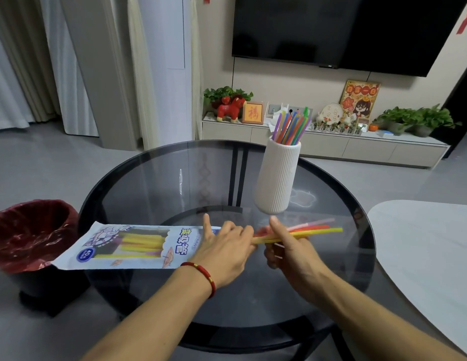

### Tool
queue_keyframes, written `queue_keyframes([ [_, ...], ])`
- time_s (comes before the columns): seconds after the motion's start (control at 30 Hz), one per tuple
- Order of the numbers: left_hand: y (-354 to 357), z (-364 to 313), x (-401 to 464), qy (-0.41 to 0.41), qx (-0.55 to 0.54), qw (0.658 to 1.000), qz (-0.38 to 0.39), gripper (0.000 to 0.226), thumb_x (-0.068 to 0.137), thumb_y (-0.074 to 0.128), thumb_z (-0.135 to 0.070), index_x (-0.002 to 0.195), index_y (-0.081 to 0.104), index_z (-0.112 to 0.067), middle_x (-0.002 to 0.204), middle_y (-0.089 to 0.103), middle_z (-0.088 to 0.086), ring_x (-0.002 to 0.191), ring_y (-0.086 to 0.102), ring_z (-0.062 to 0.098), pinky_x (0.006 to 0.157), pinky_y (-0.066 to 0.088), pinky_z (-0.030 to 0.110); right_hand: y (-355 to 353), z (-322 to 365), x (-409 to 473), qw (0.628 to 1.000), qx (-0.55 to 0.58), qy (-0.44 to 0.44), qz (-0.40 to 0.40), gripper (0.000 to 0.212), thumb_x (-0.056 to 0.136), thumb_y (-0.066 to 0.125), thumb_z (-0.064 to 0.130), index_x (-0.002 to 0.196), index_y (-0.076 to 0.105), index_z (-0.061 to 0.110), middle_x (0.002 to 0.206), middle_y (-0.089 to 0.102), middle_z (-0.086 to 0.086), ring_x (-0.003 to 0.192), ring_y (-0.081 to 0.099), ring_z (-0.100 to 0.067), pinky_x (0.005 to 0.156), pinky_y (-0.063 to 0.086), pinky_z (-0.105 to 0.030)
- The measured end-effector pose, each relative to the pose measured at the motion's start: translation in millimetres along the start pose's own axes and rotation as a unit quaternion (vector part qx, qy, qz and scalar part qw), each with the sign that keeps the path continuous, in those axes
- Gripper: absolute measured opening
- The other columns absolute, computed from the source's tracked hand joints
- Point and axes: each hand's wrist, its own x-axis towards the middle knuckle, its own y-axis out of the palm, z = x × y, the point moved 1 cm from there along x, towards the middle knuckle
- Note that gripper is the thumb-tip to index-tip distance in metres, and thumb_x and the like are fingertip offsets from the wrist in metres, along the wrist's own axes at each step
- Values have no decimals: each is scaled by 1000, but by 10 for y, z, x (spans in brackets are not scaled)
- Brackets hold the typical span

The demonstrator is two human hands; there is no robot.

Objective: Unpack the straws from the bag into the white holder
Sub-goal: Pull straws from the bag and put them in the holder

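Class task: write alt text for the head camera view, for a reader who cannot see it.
Over a round dark glass table, the right hand grips yellow, red and pink straws drawn from a printed bag steadied by the left hand. A white ribbed holder behind already holds colourful straws.

A round dark glass table [159, 183] fills the centre, with a red-lined waste bin [31, 233] beside its left edge. Behind, a wall-mounted television [344, 29] hangs above a low cabinet [331, 149] bearing potted plants [414, 118] and a red toy horse [231, 108].

Even, soft indoor light; glare streaks on glass table [159, 178] at 12 o'clock; wide-angle bending at edges, slight blur.
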Motion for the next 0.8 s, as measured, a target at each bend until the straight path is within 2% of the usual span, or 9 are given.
queue_keyframes([
  [0.1,25,34,1,-9,4,1000,-6,11,103,31,-36,96,33,-27,104,54,-1,116,44,22,111,7,73,29,129,87,990,-11,-25,-141,28,95,57,16,74,73,6,47,45,-2,42,32,-13,39,26,-22],
  [0.2,33,81,-11,-19,-1,1000,9,11,103,33,-35,96,32,-27,104,56,1,117,44,24,110,8,74,-63,274,110,975,-15,-69,-209,35,97,56,20,70,71,4,41,44,3,36,31,-10,36,26,-20],
  [0.27,28,71,-11,-18,-12,1000,21,10,102,36,-31,94,32,-27,102,56,1,117,44,25,110,7,74,-38,258,71,978,-24,-68,-193,40,98,60,29,73,74,2,42,49,6,36,33,-8,36,28,-20],
  [0.37,16,66,-12,-15,-34,999,20,8,102,36,-27,95,37,-27,97,55,-1,116,43,22,111,4,72,65,171,18,988,-88,-42,-120,42,98,62,33,75,81,4,47,50,2,38,39,-8,38,32,-22],
  [0.47,-9,90,-32,-13,-60,998,22,9,103,34,-29,96,39,-25,98,56,-2,117,42,21,112,5,70,-14,298,61,983,-93,-69,-145,40,98,58,23,73,78,1,46,55,1,38,39,-9,37,33,-20],
  [0.6,-21,91,-55,-9,-79,996,36,15,105,32,-35,94,37,-25,95,51,-5,118,41,21,113,7,69,-197,481,65,973,-94,-123,-171,38,101,56,20,80,74,-7,45,63,5,34,43,-3,35,37,-15],
  [0.7,-6,58,-54,1,-91,995,32,15,105,30,-34,92,34,-26,94,53,-2,111,44,20,114,7,68,-192,533,36,973,-92,-158,-141,41,101,60,23,71,76,-1,46,60,2,34,40,-5,36,35,-17],
  [0.8,3,42,-30,14,-114,993,1,15,105,31,-32,93,35,-24,92,52,2,99,46,22,118,10,59,-155,589,46,981,-16,-151,-122,40,97,66,26,62,76,9,57,54,-13,38,34,-9,38,30,-19],
])
